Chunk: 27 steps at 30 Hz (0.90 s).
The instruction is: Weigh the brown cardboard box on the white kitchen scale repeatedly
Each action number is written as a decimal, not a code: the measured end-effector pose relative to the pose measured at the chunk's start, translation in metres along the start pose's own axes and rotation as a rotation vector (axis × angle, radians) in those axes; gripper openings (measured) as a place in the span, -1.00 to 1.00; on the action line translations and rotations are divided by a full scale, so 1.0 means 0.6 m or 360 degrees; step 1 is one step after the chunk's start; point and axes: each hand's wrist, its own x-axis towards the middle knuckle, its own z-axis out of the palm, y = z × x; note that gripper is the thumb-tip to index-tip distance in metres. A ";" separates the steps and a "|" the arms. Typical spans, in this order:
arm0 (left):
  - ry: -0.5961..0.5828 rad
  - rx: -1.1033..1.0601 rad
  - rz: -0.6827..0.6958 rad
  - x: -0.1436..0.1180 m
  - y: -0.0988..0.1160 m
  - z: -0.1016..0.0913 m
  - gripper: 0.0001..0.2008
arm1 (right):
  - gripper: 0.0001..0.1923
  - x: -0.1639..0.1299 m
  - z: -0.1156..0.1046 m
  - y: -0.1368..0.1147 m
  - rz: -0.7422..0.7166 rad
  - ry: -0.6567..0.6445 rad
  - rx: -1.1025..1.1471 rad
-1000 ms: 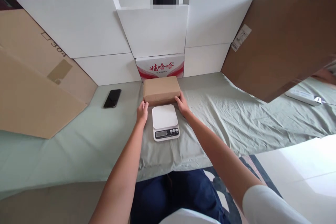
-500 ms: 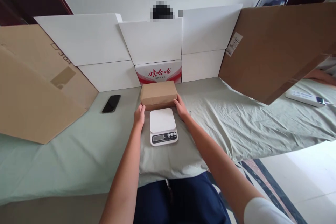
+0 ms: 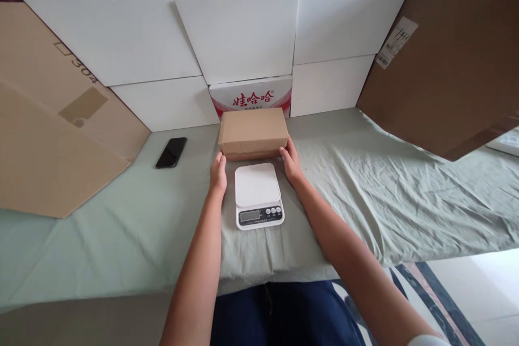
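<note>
Behind a white kitchen scale lies a closed brown cardboard box. My left hand grips the box's near left corner, its thumb on the front edge. At the opposite end, my right hand is closed on the near right corner. Some fingers of both hands are hidden behind the box's ends. Between my forearms sits the scale, its dark display and round buttons toward me, with nothing on its white platform.
A black phone lies to the left on the green cloth. White panels and a printed red-and-white carton stand behind the box. Large cardboard sheets flank the left and right. Someone's dark hair, pixelated, shows above the panels.
The view has tilted down and come closer, so everything appears larger. Both hands keep their hold on the cardboard box, which shows no clear shift against the scale.
</note>
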 end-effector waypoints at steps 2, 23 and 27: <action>0.0008 0.0036 0.0082 -0.015 0.019 -0.008 -0.34 | -0.23 -0.011 -0.004 -0.012 -0.0143 -0.0003 -0.0057; 0.0126 0.0013 0.0029 -0.248 0.073 -0.067 -0.26 | -0.38 -0.184 -0.068 -0.067 -0.0188 -0.0176 -0.0308; 0.0147 0.0064 0.0023 -0.248 0.070 -0.067 -0.30 | -0.36 -0.182 -0.068 -0.066 -0.0155 -0.0175 -0.0277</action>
